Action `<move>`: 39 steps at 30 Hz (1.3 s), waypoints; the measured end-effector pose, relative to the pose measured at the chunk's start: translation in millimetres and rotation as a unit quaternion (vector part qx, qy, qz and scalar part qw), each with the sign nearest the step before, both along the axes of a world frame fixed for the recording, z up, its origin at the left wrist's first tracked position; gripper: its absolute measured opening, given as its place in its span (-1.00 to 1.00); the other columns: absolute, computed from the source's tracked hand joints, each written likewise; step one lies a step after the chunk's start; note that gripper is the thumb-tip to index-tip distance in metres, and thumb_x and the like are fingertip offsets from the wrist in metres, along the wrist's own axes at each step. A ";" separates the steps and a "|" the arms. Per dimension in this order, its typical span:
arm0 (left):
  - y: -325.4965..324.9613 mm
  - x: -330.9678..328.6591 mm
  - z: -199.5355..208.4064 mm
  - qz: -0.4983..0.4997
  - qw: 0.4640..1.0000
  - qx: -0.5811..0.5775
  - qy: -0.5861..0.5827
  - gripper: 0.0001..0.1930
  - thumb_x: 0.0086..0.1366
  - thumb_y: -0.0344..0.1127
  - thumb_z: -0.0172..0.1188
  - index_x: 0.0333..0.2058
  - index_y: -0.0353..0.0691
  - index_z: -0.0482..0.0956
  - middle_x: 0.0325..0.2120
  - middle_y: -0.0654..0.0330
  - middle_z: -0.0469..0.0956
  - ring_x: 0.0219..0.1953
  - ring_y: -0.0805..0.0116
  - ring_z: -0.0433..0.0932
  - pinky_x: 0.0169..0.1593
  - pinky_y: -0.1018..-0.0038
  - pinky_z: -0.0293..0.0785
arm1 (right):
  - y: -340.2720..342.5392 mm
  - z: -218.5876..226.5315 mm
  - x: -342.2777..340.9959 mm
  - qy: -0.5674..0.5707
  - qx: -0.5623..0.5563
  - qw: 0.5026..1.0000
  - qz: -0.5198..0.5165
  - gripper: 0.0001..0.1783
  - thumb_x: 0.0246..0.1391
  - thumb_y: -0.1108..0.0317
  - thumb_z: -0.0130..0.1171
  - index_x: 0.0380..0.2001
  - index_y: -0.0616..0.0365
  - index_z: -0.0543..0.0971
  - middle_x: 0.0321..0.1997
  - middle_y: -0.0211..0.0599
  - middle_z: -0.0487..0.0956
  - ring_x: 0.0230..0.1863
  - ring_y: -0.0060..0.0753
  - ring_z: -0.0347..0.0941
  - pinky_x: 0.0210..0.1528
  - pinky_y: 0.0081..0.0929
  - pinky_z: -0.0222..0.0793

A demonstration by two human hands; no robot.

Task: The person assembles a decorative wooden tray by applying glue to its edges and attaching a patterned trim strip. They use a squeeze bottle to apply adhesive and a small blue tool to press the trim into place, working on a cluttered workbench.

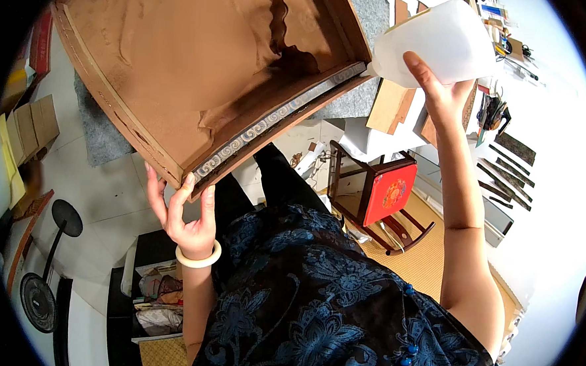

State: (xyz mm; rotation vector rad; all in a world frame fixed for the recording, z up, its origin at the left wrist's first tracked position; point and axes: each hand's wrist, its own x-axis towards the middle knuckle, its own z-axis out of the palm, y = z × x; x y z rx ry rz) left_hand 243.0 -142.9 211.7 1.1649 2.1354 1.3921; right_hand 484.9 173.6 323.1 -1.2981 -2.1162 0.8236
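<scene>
Left hand (192,229) holds the tray (118,111) at its near corner, fingers spread; right hand (446,97) clasps the jug (446,38), thumb on side, other fingers hidden. Tray's in front, patterned strip (270,120) along one side, jug just beside its right corner.

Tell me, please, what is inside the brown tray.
Inside the tray, a brown layer covers the bottom, with a darker patch toward the right; a patterned strip runs along the near side. What lies beneath the layer is covered.
</scene>
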 end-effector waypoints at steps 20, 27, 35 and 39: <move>3.6 -2.4 7.6 -0.022 1.000 0.007 0.000 -0.73 0.16 -0.51 0.39 -0.14 -0.27 0.62 0.35 -0.13 0.14 0.07 0.09 0.46 0.10 0.26 0.44 | -77.4 -19.4 -36.7 0.112 -0.059 0.992 -0.020 -0.30 -0.28 0.25 0.63 -0.08 0.35 0.53 -0.19 -0.16 0.66 -0.18 -0.29 0.64 -0.15 -0.38 0.61; 1.9 -5.4 4.8 -0.017 1.000 0.005 0.025 -0.69 0.11 -0.43 0.45 -0.14 -0.23 0.65 0.33 -0.14 0.18 0.13 0.03 0.43 0.13 0.22 0.42 | -97.7 -22.9 -54.0 0.088 -0.063 0.994 0.026 -0.31 -0.23 0.24 0.60 -0.03 0.31 0.53 -0.17 -0.18 0.66 -0.14 -0.32 0.64 -0.12 -0.39 0.59; -1.5 -5.2 1.1 0.009 1.000 -0.006 0.004 -0.67 0.04 -0.37 0.51 -0.19 -0.22 0.68 0.28 -0.27 0.24 0.27 -0.14 0.35 0.23 0.14 0.33 | -124.9 -26.6 -53.5 0.002 -0.175 0.976 0.133 -0.38 -0.02 0.08 0.38 0.12 0.04 0.53 0.14 -0.31 0.56 0.16 -0.27 0.48 0.21 -0.18 0.39; 0.8 -7.0 7.0 0.010 1.000 -0.013 0.010 -0.67 0.02 -0.35 0.52 -0.22 -0.24 0.69 0.27 -0.25 0.26 0.24 -0.10 0.39 0.22 0.18 0.35 | -138.3 -29.7 -65.0 -0.049 -0.304 0.933 0.188 -0.42 0.08 -0.07 0.15 0.20 -0.29 0.46 0.34 -0.50 0.37 0.41 -0.20 0.17 0.45 -0.11 0.00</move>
